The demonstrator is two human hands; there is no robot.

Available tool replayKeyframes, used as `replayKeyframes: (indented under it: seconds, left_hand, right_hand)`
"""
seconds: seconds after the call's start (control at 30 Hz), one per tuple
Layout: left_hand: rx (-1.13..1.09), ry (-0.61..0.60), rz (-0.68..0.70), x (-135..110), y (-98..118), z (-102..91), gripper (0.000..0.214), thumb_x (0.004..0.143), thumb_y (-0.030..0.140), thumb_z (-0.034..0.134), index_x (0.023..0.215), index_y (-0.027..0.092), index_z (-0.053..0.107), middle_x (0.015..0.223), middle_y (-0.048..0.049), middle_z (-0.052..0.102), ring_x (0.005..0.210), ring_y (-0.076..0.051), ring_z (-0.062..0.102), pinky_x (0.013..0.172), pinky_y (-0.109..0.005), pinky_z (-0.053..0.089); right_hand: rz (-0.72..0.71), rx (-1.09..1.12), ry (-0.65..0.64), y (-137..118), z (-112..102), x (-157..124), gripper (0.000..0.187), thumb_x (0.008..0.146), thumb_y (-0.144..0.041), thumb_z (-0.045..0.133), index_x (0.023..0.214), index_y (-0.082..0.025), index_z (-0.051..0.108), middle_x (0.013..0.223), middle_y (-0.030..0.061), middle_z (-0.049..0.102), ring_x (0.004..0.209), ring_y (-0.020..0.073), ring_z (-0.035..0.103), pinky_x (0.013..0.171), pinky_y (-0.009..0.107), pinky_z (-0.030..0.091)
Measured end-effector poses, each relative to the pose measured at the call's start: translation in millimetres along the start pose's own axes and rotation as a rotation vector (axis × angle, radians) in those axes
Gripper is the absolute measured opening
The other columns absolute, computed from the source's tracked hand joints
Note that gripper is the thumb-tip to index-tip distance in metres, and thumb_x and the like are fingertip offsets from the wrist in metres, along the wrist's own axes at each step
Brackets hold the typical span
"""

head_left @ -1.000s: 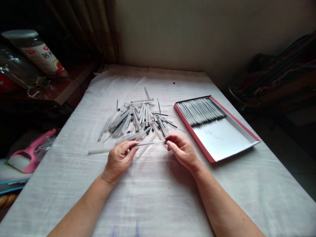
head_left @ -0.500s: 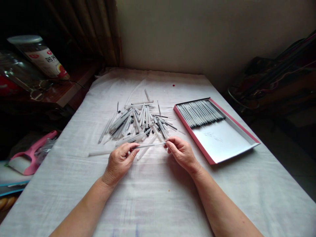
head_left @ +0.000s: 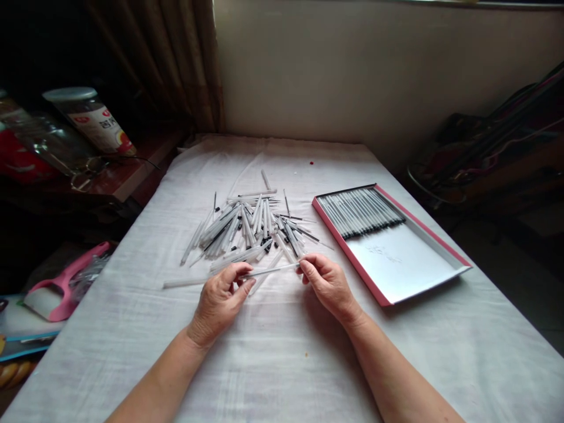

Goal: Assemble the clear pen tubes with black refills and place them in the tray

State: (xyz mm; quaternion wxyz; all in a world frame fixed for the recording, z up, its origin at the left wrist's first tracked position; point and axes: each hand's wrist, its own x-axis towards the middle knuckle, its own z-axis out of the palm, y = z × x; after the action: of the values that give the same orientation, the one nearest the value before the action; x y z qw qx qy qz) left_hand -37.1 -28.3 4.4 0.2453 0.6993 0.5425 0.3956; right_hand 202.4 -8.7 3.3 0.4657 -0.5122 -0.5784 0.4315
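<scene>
A thin, translucent pen barrel (head_left: 275, 269) lies level between my two hands, just above the tablecloth. My left hand (head_left: 222, 302) has its left end between thumb and fingers, and that end is partly hidden. At the other end, my right hand (head_left: 328, 286) pinches the barrel between thumb and forefinger. Beyond my hands spreads a loose pile of clear pen barrels (head_left: 215, 229), with dark thin refills (head_left: 308, 231) and small black end pieces among them. To the right, a shallow pink-edged box (head_left: 352, 267) holds a row of pens (head_left: 361, 211) with black ends.
A white cloth (head_left: 264, 364) covers the table. On a wooden surface at the left stand a lidded jar (head_left: 94, 120) and a pair of glasses (head_left: 86, 173). Below it is a pink-handled object (head_left: 66, 288). A wall (head_left: 352, 70) rises behind the table.
The whole view has shifted slightly, with things appearing lower and a little to the right. My left thumb and forefinger have parted a little; both hands stay at the barrel.
</scene>
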Motion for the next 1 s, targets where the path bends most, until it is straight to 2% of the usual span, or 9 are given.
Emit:
replayKeyframes:
  seconds: [0.1,0.17,0.23,0.4,0.53,0.7,0.77,0.87,1.0]
  left_hand:
    - [-0.03,-0.108,-0.029,0,1,-1.8,0.024,0.085,0.035,0.06,0.101,0.018,0.068,0.071,-0.0008,0.069,0.055,-0.011,0.06,0.054,-0.02,0.048]
    - [-0.06,-0.125,-0.028,1,3,-2.5,0.026,0.089,0.036,0.053,0.095,0.017,0.069,0.065,-0.001,0.068,0.055,-0.012,0.061,0.056,-0.021,0.049]
    - [-0.073,-0.097,-0.035,3,5,-2.1,0.026,0.09,0.035,0.051,0.091,0.017,0.07,0.064,-0.0014,0.068,0.057,-0.013,0.062,0.059,-0.022,0.05]
    - [-0.073,-0.005,-0.087,5,5,0.7,0.019,0.083,0.035,0.061,0.087,0.019,0.07,0.077,-0.0026,0.072,0.064,-0.014,0.063,0.058,-0.022,0.049]
    - [-0.093,0.009,-0.114,6,2,2.9,0.018,0.082,0.034,0.061,0.087,0.019,0.07,0.081,-0.0023,0.071,0.063,-0.013,0.062,0.055,-0.021,0.048]
    - [-0.081,-0.022,-0.045,5,3,6.8,0.016,0.082,0.032,0.061,0.087,0.018,0.069,0.079,-0.0027,0.071,0.064,-0.013,0.062,0.054,-0.02,0.047]
    - [-0.059,-0.076,0.017,8,7,6.3,0.017,0.084,0.032,0.06,0.089,0.018,0.069,0.079,-0.0034,0.072,0.065,-0.013,0.063,0.054,-0.02,0.047]
    - [0.038,-0.177,0.14,26,13,1.3,0.02,0.087,0.035,0.058,0.095,0.02,0.069,0.085,-0.0039,0.073,0.068,-0.014,0.064,0.061,-0.022,0.05]
    - [0.322,-0.198,0.295,78,21,-3.4,0.022,0.091,0.029,0.052,0.1,0.021,0.07,0.099,-0.0055,0.073,0.089,-0.019,0.066,0.081,-0.03,0.05]
  right_hand:
    - [-0.023,0.029,0.035,-2,0,0,0.023,0.086,-0.039,0.058,0.079,-0.018,0.062,0.065,0.0013,0.065,0.053,0.0113,0.056,0.054,0.023,0.048]
    - [-0.035,0.038,0.048,-4,1,0,0.023,0.086,-0.039,0.058,0.079,-0.018,0.062,0.064,0.0012,0.065,0.052,0.0114,0.056,0.053,0.023,0.048]
    - [-0.04,0.037,0.053,-5,2,-1,0.023,0.086,-0.04,0.059,0.078,-0.018,0.062,0.064,0.0012,0.065,0.052,0.0114,0.056,0.053,0.023,0.048]
    - [-0.01,0.025,0.065,-3,6,-1,0.025,0.084,-0.042,0.06,0.076,-0.018,0.062,0.063,0.0012,0.064,0.05,0.0117,0.055,0.051,0.024,0.047]
    - [0.019,0.048,0.068,-3,7,0,0.026,0.083,-0.043,0.06,0.075,-0.018,0.062,0.062,0.0016,0.064,0.051,0.0122,0.056,0.052,0.024,0.049]
    - [-0.006,0.043,-0.06,-6,4,-3,0.033,0.079,-0.04,0.065,0.103,-0.018,0.065,0.082,0.0042,0.069,0.058,0.0127,0.059,0.054,0.025,0.05]
    - [-0.023,-0.041,-0.14,-8,-1,-6,0.029,0.078,-0.037,0.067,0.099,-0.017,0.069,0.083,0.0051,0.07,0.063,0.0142,0.061,0.058,0.026,0.05]
    - [-0.056,-0.151,-0.146,-10,-15,-12,0.02,0.081,-0.035,0.064,0.087,-0.018,0.072,0.081,0.0063,0.072,0.073,0.0187,0.065,0.068,0.029,0.052]
    - [0.022,-0.153,0.041,-8,-36,-12,0.029,0.08,-0.042,0.063,0.087,-0.016,0.072,0.069,0.0049,0.068,0.057,0.0158,0.059,0.054,0.027,0.049]
